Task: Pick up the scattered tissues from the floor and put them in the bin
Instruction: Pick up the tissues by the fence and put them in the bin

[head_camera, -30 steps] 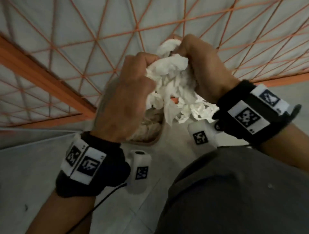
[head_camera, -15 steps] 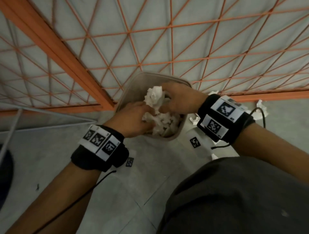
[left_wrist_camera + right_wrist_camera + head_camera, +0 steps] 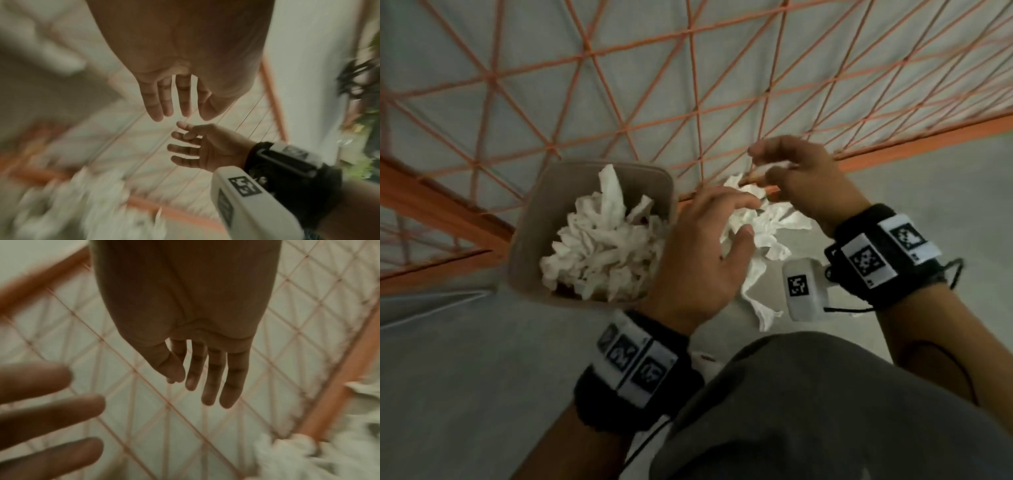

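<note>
A grey-beige bin (image 3: 530, 219) stands on the floor against an orange mesh fence, heaped with crumpled white tissues (image 3: 602, 250). More white tissues (image 3: 777, 226) lie on the floor just right of the bin. My left hand (image 3: 736, 219) hovers over this floor pile with spread fingers. My right hand (image 3: 762, 164) is above the pile's far side, by the fence rail. In the left wrist view my left hand (image 3: 174, 100) has straight fingers and holds nothing. In the right wrist view my right hand (image 3: 205, 378) is likewise empty.
The orange mesh fence (image 3: 688, 85) with its thick orange rails runs behind the bin and the hands. Grey floor (image 3: 465, 377) spreads to the left. My dark trouser leg (image 3: 825, 411) fills the lower right. A small tissue scrap (image 3: 705, 359) lies beside it.
Both hands lowered the tissue bundle into the bin and let it go. They then moved right, out of the bin, to the tissues on the floor.
</note>
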Motion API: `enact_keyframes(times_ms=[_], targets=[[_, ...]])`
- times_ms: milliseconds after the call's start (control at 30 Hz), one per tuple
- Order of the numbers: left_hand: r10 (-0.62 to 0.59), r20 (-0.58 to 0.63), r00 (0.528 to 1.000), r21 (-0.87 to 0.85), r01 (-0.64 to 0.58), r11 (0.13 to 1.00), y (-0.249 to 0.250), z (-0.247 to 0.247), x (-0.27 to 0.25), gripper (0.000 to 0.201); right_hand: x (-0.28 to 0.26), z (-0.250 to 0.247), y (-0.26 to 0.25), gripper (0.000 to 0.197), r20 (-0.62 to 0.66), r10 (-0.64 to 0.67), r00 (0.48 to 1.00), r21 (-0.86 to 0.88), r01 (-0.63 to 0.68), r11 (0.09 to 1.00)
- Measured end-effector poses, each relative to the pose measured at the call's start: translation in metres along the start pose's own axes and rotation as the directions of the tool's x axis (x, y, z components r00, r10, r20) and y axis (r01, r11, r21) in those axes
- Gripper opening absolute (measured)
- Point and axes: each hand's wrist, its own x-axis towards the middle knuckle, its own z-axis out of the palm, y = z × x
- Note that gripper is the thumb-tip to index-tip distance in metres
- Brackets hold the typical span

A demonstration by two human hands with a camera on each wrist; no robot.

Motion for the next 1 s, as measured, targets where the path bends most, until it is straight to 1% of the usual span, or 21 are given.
enact_keyframes(times_ms=[100,167,200,267,367,467,500,567,600,667,733,800,867,900,933,1000], targets=[[-0.145,0.04,0.989,0.024,0.144,0.989,-0.041,0.059,0.014,0.033,0.003,-0.007,0.058,0.034,-0.062,0.118,0.991,-0.189,-0.128,0.974],[-0.276,0.077,0.958,0.08,0.27,0.959,-0.071,0.091,0.025,0.037,0.007,-0.011,0.094,0.036,-0.08,0.19,0.978,-0.322,-0.206,0.924],[-0.335,0.092,0.938,0.129,0.322,0.938,-0.085,0.104,0.03,0.038,0.009,-0.012,0.109,0.037,-0.069,0.227,0.971,-0.385,-0.236,0.892],[-0.403,0.125,0.907,0.23,0.369,0.901,-0.112,0.125,0.037,0.041,0.013,-0.011,0.133,0.041,-0.036,0.292,0.956,-0.467,-0.274,0.84],[-0.428,0.174,0.887,0.366,0.346,0.864,-0.145,0.146,0.046,0.047,0.012,-0.002,0.156,0.048,0.0,0.342,0.94,-0.561,-0.283,0.777],[-0.457,0.256,0.852,0.48,0.299,0.825,-0.164,0.158,0.05,0.05,0.006,0.017,0.176,0.053,0.059,0.366,0.929,-0.651,-0.242,0.72],[-0.453,0.277,0.847,0.503,0.273,0.82,-0.168,0.16,0.051,0.046,0.003,0.024,0.182,0.054,0.082,0.364,0.928,-0.665,-0.221,0.713],[-0.436,0.296,0.85,0.519,0.24,0.82,-0.169,0.163,0.051,0.028,-0.001,0.033,0.194,0.055,0.11,0.357,0.928,-0.654,-0.203,0.729],[-0.44,0.3,0.847,0.519,0.242,0.82,-0.168,0.163,0.05,0.021,-0.001,0.035,0.199,0.053,0.106,0.349,0.931,-0.638,-0.206,0.742],[-0.461,0.303,0.834,0.489,0.279,0.826,-0.164,0.162,0.047,0.017,0.002,0.035,0.203,0.049,0.05,0.311,0.949,-0.613,-0.217,0.759],[-0.481,0.283,0.83,0.424,0.342,0.839,-0.156,0.158,0.042,0.02,0.011,0.03,0.203,0.052,-0.031,0.255,0.966,-0.62,-0.219,0.754],[-0.47,0.226,0.853,0.376,0.369,0.85,-0.148,0.154,0.034,0.017,0.024,0.024,0.201,0.062,-0.054,0.226,0.973,-0.648,-0.207,0.733],[-0.449,0.156,0.88,0.354,0.375,0.857,-0.142,0.149,0.026,0.01,0.037,0.021,0.201,0.067,0.025,0.253,0.967,-0.684,-0.168,0.71],[-0.441,0.116,0.89,0.336,0.383,0.861,-0.14,0.145,0.022,0.013,0.042,0.02,0.201,0.067,0.081,0.282,0.956,-0.708,-0.144,0.691],[-0.434,0.074,0.898,0.311,0.393,0.865,-0.137,0.141,0.019,0.016,0.045,0.021,0.201,0.063,0.125,0.306,0.944,-0.738,-0.118,0.665],[-0.418,-0.017,0.908,0.277,0.406,0.871,-0.13,0.133,0.016,0.02,0.047,0.023,0.2,0.051,0.138,0.316,0.939,-0.792,-0.086,0.604]])
